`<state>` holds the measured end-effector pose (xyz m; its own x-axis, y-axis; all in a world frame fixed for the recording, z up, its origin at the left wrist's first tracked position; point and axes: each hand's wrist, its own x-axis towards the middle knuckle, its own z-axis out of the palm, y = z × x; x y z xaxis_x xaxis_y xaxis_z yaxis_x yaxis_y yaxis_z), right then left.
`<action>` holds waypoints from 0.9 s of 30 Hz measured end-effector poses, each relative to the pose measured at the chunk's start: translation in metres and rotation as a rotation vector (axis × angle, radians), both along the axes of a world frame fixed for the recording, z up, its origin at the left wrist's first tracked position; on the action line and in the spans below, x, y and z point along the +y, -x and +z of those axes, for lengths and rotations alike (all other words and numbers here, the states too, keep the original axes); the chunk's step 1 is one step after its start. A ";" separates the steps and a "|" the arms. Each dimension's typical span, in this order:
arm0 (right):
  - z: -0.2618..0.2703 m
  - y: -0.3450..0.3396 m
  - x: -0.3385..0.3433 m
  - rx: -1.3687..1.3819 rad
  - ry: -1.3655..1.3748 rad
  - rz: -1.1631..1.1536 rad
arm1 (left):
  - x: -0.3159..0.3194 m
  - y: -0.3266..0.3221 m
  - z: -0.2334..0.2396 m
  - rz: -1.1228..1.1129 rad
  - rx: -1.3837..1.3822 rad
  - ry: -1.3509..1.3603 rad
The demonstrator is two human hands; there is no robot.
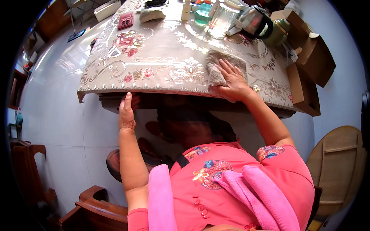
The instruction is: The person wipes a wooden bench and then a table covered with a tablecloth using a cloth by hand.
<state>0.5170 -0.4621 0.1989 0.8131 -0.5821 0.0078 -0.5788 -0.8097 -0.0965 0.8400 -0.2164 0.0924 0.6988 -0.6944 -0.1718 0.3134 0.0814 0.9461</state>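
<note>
My right hand (231, 79) lies with fingers spread on a beige terry cloth (215, 68), pressing it to the tabletop near the front edge. A corner of the cloth shows below the palm. Under both is a table covered with a glossy floral tablecloth (162, 72). At the table's front edge, left of centre, my left hand (127, 111) is held thumb up, the thumb tip by the tablecloth's hem. Its other fingers are in shadow, partly hidden behind the thumb, and nothing shows in that hand.
Along the far side stand a glass jar (224, 20), a spray bottle (203, 13), an electric kettle (254, 21) and a green jar (277, 33). A red phone (125, 20) lies far left. Open cardboard boxes (315, 57) are at right. A wooden chair (95, 208) is lower left.
</note>
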 end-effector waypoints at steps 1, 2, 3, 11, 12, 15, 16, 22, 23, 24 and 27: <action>-0.004 -0.014 -0.003 -0.013 0.001 0.009 | 0.001 0.000 0.002 -0.021 0.017 0.010; -0.005 -0.030 -0.007 -0.013 0.010 0.010 | 0.002 0.000 0.004 -0.020 0.010 0.008; -0.006 -0.045 -0.012 -0.013 0.020 0.011 | 0.003 0.001 0.008 -0.020 0.004 0.006; -0.013 -0.153 -0.065 -0.035 0.002 -0.026 | -0.001 0.006 0.020 0.031 -0.082 0.039; -0.013 -0.164 -0.071 -0.037 -0.001 -0.037 | -0.001 0.005 0.019 0.028 -0.078 0.038; -0.014 -0.199 -0.086 -0.024 -0.029 -0.075 | 0.007 0.000 0.016 0.005 -0.021 0.019; -0.014 -0.205 -0.091 -0.022 -0.021 -0.100 | 0.005 0.000 0.016 0.007 -0.008 0.026; -0.011 -0.212 -0.100 -0.027 -0.025 -0.144 | 0.001 -0.004 0.015 0.004 -0.059 -0.040; -0.012 -0.209 -0.096 -0.028 -0.023 -0.132 | 0.002 -0.004 0.015 0.004 -0.059 -0.047; -0.011 -0.205 -0.094 -0.029 -0.020 -0.121 | 0.002 -0.004 0.016 0.003 -0.058 -0.053; -0.012 -0.183 -0.071 0.004 -0.042 -0.040 | 0.007 -0.003 0.016 0.032 -0.074 -0.041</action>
